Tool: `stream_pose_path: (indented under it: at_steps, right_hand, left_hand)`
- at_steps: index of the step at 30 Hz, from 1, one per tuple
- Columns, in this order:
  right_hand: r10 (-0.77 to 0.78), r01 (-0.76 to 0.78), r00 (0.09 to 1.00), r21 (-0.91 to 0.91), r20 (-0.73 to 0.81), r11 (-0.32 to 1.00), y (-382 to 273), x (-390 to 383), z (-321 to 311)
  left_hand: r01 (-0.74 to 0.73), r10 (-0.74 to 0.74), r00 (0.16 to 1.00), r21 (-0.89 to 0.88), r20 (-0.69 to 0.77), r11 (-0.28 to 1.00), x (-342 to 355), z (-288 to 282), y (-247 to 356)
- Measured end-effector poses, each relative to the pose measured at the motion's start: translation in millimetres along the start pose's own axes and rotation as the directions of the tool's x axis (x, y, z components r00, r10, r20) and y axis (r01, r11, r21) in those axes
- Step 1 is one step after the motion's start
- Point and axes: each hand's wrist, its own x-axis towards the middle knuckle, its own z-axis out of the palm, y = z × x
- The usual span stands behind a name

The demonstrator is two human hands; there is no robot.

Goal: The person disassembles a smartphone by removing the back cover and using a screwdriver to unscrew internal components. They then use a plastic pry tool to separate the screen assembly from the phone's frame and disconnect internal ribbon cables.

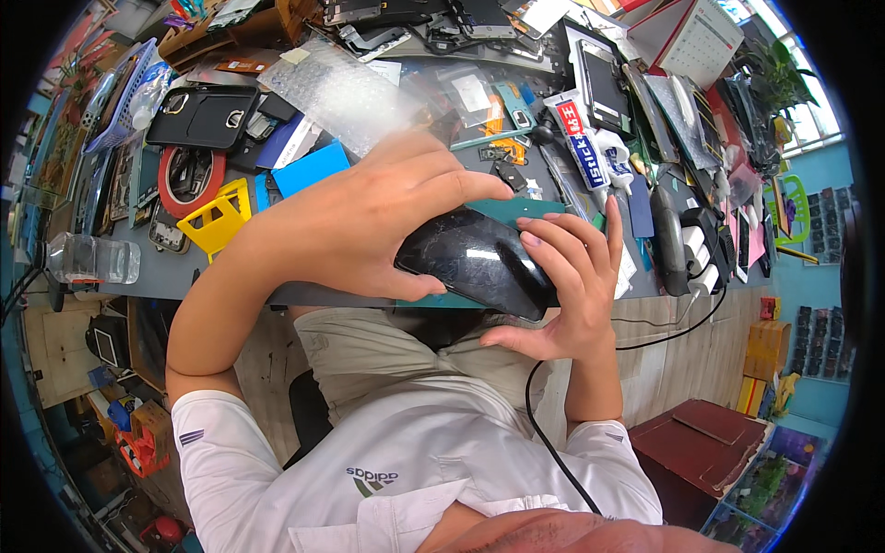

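A glossy black smartphone (479,263) with a scuffed, smudged face lies tilted between my hands at the table's front edge, over a teal mat (530,210). My left hand (392,217) spans its left end, thumb along the near edge and index finger stretched past the far edge; its other fingers are smeared by motion. Around the right end curls my right hand (572,286), with fingertips at the far corner and thumb below the near one. The phone's underside is hidden. A yellow plastic frame (217,221) and a bright blue piece (312,170) lie beside my left forearm.
A white-and-blue tube (579,138) lies beyond my right hand. Bubble wrap (346,92), a black phone case (203,117) and red tape roll (192,184) crowd the back left. A clear bottle (92,258) lies at left. A black cable (664,344) runs past my right arm.
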Motion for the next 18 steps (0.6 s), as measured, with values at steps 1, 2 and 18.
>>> stream_pose_path:
  at_steps: [1,2,18]
  right_hand:
    - [0.001,-0.001,1.000,-0.001,0.003,1.000,-0.1,-0.3,-0.2]
    - [0.000,0.000,1.000,-0.001,0.001,1.000,-0.2,-0.3,0.1]
    - [-0.010,0.009,1.000,-0.004,-0.006,1.000,0.0,0.7,1.2]
  left_hand:
    - [-0.010,0.010,1.000,0.004,-0.004,1.000,0.1,0.4,-0.5]
    - [-0.006,0.006,1.000,-0.002,0.000,1.000,-0.1,0.5,-0.6]
    - [-0.028,0.028,1.000,0.023,-0.001,0.999,-0.2,0.2,-2.5]
